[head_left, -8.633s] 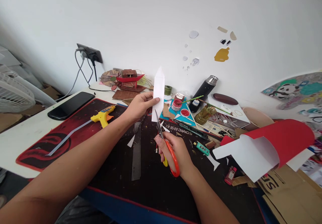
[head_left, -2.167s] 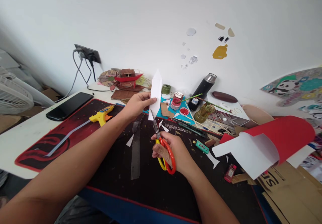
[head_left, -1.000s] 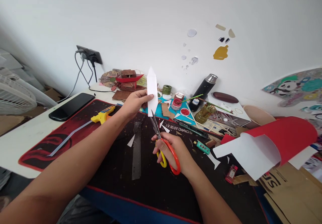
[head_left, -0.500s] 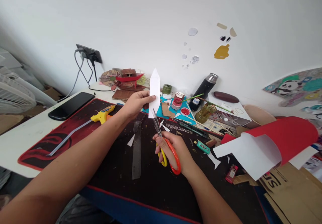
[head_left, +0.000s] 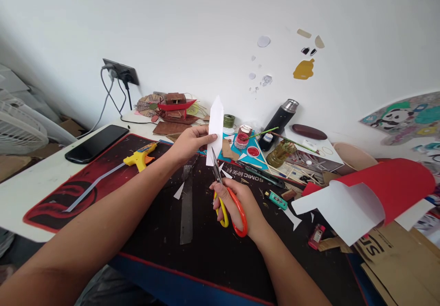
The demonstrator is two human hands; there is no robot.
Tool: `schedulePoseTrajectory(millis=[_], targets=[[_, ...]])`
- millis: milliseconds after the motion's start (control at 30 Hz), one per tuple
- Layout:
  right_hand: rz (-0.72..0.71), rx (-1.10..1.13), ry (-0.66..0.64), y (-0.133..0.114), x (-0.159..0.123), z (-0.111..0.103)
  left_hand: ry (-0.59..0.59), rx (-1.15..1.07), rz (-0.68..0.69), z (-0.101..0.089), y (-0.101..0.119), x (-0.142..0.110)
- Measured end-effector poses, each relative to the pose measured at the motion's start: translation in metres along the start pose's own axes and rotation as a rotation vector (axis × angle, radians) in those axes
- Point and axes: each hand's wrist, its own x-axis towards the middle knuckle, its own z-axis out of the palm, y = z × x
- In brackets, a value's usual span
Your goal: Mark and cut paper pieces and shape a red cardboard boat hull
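Between thumb and fingers, my left hand (head_left: 195, 142) pinches a white paper strip (head_left: 216, 118) by its left edge. The strip stands upright, with a pointed top end. My right hand (head_left: 242, 200) grips scissors (head_left: 233, 207) with one yellow and one orange handle. Their blades point up and lie at the strip's lower right edge; whether they touch the paper is hard to tell. White paper scraps (head_left: 226, 173) lie on the black mat (head_left: 227, 260) behind the blades. Left of the scissors lies a dark metal ruler (head_left: 186, 214).
A yellow glue gun (head_left: 140, 156) rests left on the mat, near a black phone (head_left: 96, 144). Behind stand open red paint (head_left: 253, 152), a black thermos (head_left: 279, 123) and a model boat (head_left: 177, 106). A teal cutter (head_left: 276, 199) and a red-white paper roll (head_left: 388, 191) lie right.
My left hand has moved the paper strip slightly to the right and down, and the strip now tilts more. The scissor blades look closer together. My right hand has barely moved.
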Motion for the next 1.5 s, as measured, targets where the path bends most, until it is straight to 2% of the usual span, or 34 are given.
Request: schedulePoseTrajectory(millis=[367, 833, 1100, 1333, 1500], targets=[[0.028, -0.005, -0.01, -0.002, 0.0, 0.001, 0.04, 0.043, 0.027, 0.002, 0.003, -0.001], [0.027, -0.046, -0.008, -0.003, -0.001, 0.0, -0.022, 0.058, 0.002, -0.004, -0.002, 0.001], [0.033, -0.088, 0.003, -0.009, -0.002, 0.001, -0.056, 0.054, -0.068, -0.001, 0.001, -0.001], [0.024, -0.093, 0.01, -0.011, -0.002, 0.001, -0.107, 0.076, -0.07, -0.001, 0.001, -0.003], [0.034, -0.109, 0.017, -0.007, -0.002, 0.0, -0.12, -0.011, -0.121, -0.002, 0.002, -0.002]])
